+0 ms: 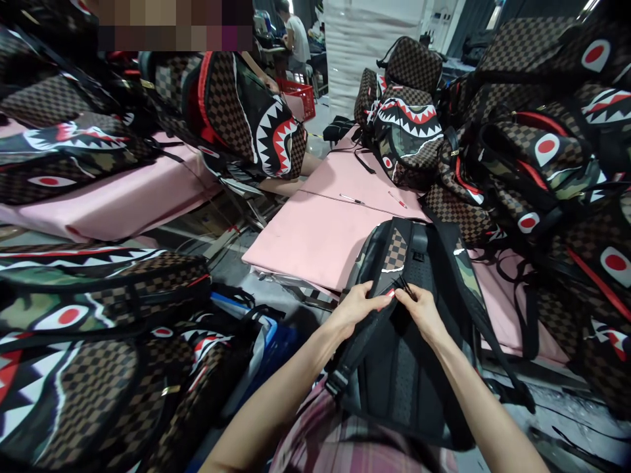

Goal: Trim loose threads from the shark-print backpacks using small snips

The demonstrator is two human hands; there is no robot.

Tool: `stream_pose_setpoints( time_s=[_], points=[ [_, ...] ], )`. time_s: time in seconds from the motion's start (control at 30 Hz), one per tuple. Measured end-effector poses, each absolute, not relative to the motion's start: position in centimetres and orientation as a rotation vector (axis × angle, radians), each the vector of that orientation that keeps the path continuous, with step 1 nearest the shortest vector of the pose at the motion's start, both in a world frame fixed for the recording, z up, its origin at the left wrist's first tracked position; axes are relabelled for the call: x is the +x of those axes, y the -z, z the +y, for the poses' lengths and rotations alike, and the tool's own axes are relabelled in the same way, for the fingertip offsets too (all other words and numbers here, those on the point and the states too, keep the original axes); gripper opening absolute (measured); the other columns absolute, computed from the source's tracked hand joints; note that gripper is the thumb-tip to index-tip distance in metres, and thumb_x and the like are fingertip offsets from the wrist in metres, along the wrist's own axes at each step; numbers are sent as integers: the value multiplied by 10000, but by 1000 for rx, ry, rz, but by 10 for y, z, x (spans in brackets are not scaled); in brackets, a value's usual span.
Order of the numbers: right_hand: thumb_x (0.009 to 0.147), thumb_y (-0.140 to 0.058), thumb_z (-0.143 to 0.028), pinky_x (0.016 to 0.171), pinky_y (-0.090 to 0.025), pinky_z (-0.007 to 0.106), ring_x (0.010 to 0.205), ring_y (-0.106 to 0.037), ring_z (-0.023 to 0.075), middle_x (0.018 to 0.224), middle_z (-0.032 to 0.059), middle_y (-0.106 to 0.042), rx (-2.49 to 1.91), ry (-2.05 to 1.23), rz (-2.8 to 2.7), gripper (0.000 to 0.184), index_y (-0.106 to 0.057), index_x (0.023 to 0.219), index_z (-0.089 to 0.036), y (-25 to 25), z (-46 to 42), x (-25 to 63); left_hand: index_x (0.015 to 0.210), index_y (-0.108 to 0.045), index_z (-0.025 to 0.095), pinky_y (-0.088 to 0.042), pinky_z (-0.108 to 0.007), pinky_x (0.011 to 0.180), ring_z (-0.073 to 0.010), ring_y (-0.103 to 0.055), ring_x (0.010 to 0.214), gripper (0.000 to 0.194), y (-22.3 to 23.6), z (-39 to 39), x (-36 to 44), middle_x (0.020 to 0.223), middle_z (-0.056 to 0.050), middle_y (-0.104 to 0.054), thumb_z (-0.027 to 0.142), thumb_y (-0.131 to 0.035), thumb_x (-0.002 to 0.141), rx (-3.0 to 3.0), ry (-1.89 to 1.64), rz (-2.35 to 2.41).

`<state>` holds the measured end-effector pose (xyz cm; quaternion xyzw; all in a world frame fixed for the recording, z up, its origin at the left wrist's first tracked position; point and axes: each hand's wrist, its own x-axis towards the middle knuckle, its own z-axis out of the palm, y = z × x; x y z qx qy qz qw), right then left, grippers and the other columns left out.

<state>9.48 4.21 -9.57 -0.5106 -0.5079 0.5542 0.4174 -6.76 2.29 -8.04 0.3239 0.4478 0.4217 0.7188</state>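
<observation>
A black backpack (428,368) lies back-side up across my lap and the pink table's edge, its padded back panel and straps facing me. My left hand (359,307) is closed on a shoulder strap (392,266) with a checkered patch and a white jagged edge. Close beside it, my right hand (419,310) pinches what look like small black thread snips (403,285). Their thin dark tips point up and left over the strap, and the rest is hidden by my fingers. The other shoulder strap (463,269) hangs down the right side.
A pen (351,199) and a red-and-white pen (397,200) lie on the pink table (300,243). Shark-mouth backpacks crowd the right (547,164) and lower left (98,355). Across the gap a person's arm (261,72) is behind another backpack (246,118). A red crate (303,98) stands behind.
</observation>
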Motion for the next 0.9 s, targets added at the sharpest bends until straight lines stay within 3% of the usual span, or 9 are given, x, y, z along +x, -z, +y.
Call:
stream_pose_setpoints(
  time_s=[0.13, 0.3, 0.67, 0.77, 0.9],
  points=[
    [673, -669, -487, 504, -300, 230, 551, -400, 115, 561, -8, -498, -1310, -1320, -1351, 353, -573, 573, -163, 96, 39, 97, 798, -663, 105, -397, -217, 572, -128, -578, 602, 305, 85, 23, -64, 711, -36, -658, 289, -774, 582, 724, -1008, 1002],
    [630, -706, -486, 444, -212, 227, 482, -272, 80, 515, -45, -386, -1340, -1340, -1166, 375, -509, 566, -173, 97, 38, 88, 797, -675, 98, -426, -244, 585, -151, -594, 595, 342, 86, 23, -64, 723, -58, -675, 304, -788, 548, 681, -1012, 1064],
    [600, -726, -496, 422, -137, 229, 432, -197, 55, 481, -70, -342, -1263, -1457, -1067, 420, -459, 561, -175, 103, 39, 87, 848, -646, 126, -438, -220, 659, -153, -610, 729, 318, 85, 16, -62, 821, -40, -684, 350, -740, 642, 759, -1124, 1081],
    [587, -738, -496, 423, -152, 228, 434, -215, 56, 477, -67, -352, -1230, -1468, -1059, 426, -461, 558, -174, 103, 39, 86, 772, -642, 108, -444, -235, 613, -153, -609, 631, 284, 80, 24, -66, 702, -49, -674, 363, -719, 673, 641, -1011, 1024],
    [570, -744, -505, 424, -194, 223, 440, -247, 60, 476, -65, -360, -1194, -1490, -1045, 438, -457, 544, -176, 103, 38, 88, 938, -633, 104, -479, -322, 648, -216, -648, 657, 324, 78, 33, -71, 710, -82, -682, 367, -643, 748, 305, -671, 741]
  ],
)
